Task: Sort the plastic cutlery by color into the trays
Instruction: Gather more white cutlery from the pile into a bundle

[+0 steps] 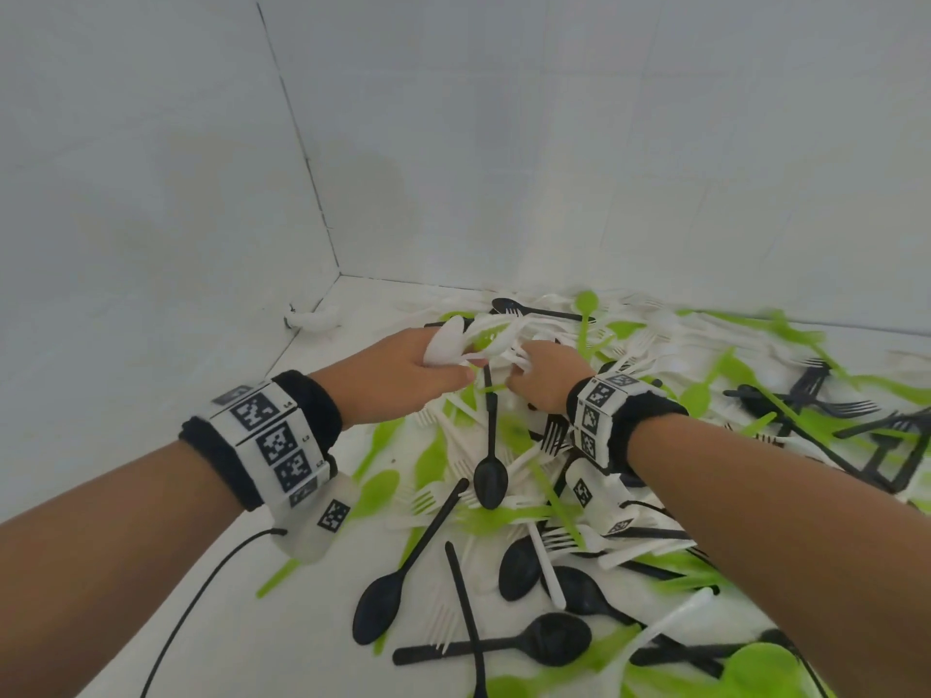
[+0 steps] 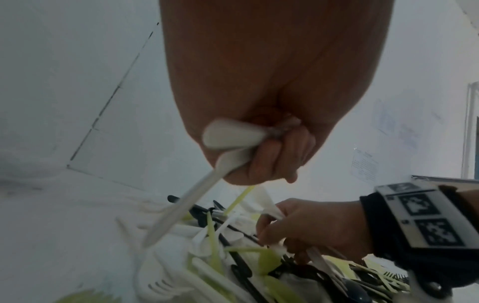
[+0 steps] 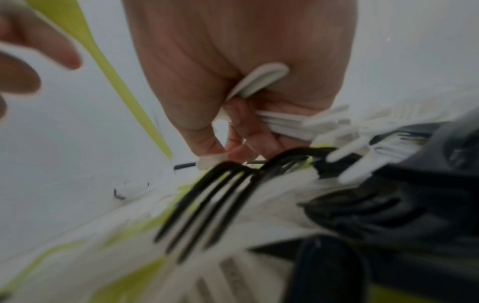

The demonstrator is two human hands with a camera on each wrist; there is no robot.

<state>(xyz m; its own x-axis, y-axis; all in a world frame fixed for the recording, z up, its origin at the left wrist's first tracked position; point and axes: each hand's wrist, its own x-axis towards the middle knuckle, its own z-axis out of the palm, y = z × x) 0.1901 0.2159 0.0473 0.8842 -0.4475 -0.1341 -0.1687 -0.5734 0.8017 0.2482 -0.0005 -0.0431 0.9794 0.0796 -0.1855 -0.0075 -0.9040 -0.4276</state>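
A big mixed heap of white, green and black plastic cutlery (image 1: 579, 486) covers the white surface. My left hand (image 1: 403, 370) is held above the heap's far side and grips a bunch of white spoons (image 1: 453, 340); in the left wrist view its fingers curl round their handles (image 2: 228, 139). Just to its right, my right hand (image 1: 544, 375) grips a bundle of white cutlery (image 3: 282, 123), with a white spoon bowl (image 3: 261, 80) tucked against the palm. A black fork (image 3: 207, 209) lies right under that hand. No trays are in view.
White walls meet in a corner (image 1: 337, 274) behind the heap. A black cable (image 1: 191, 607) trails from my left wristband across bare white surface at the lower left. A small white scrap (image 1: 312, 319) lies by the left wall. Black spoons (image 1: 488, 476) lie in the near heap.
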